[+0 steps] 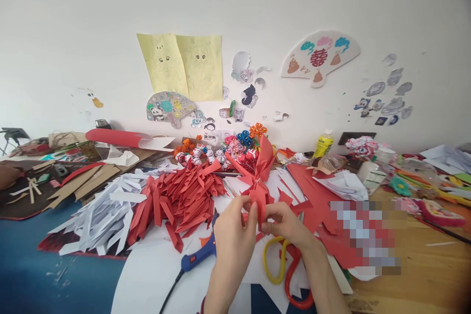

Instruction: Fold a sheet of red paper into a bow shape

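Observation:
In the middle of the head view, both hands pinch a red folded-paper flower [257,187] with petals that spread upward and to the left. My left hand [235,228] grips its lower left side between thumb and fingers. On the right edge of the same lower petal, my right hand [289,225] has its fingertips closed. Fingers partly hide the bottom of the flower. Below my right hand lie scissors [274,267] with one yellow and one red handle loop. A blue glue gun [200,254] with a black cord rests beside my left wrist, its front end hidden.
Piles of folded white paper strips [106,211] and red paper strips [180,196] lie to the left. Red paper sheets [312,194] spread to the right. Behind stand colourful craft flowers [243,140] and a yellow bottle [324,144]. A red paper roll [117,138] lies back left.

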Motion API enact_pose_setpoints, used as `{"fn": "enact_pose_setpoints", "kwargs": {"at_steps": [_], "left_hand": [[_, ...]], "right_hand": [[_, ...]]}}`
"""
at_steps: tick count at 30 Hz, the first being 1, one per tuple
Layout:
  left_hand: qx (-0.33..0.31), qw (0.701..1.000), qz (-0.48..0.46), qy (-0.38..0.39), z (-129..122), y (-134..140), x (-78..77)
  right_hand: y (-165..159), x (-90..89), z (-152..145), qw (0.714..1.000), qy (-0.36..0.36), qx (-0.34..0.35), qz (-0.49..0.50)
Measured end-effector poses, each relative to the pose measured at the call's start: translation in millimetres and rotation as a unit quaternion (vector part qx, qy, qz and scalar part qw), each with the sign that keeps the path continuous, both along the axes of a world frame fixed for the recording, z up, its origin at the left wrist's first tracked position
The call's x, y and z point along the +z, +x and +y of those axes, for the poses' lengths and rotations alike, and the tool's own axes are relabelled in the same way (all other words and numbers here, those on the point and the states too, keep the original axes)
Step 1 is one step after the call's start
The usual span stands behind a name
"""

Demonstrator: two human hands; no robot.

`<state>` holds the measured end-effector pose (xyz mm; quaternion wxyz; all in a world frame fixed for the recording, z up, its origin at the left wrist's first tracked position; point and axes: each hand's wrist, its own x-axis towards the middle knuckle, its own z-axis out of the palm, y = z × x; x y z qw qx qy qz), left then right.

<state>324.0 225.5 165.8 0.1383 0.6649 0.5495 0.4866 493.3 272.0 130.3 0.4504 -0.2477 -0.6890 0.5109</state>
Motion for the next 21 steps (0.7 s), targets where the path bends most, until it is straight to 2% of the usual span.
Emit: {"fn": "enact_pose_setpoints", "kwargs": {"at_steps": [3, 5, 7, 9, 14, 17, 21], "left_hand": [[0.035, 0.998, -0.021, 0.057, -2.4, -0.5, -0.5], [0.056, 0.995, -0.016, 0.079, -4.0, -2.4, -2.4], [0.039, 0.996, 0.047, 0.068, -5.7, -4.4, -7.1], [0.017, 0.989, 0.136, 0.049, -6.7, -5.8, -13.5], [0.058, 0.948, 0.312, -0.010, -0.4, -8.4, -19.7], [0.032, 0.910, 0.411, -0.051, 9.0, -5.1, -18.0], [0.011, 0.896, 0.439, -0.061, 20.8, 10.0, -24.6]], "right_hand": [[5.4, -11.3, 5.9, 0.990, 0.009, -0.107, 0.092], [10.1, -17.8, 11.6, 0.962, 0.020, -0.202, 0.180], [13.6, -21.3, 16.5, 0.931, 0.027, -0.269, 0.244], [14.7, -21.8, 18.7, 0.911, 0.025, -0.307, 0.275], [10.7, -18.3, 15.2, 0.903, 0.004, -0.331, 0.273], [8.8, -17.4, 13.7, 0.906, -0.003, -0.329, 0.266], [8.6, -17.3, 13.5, 0.912, -0.004, -0.320, 0.256]]}}
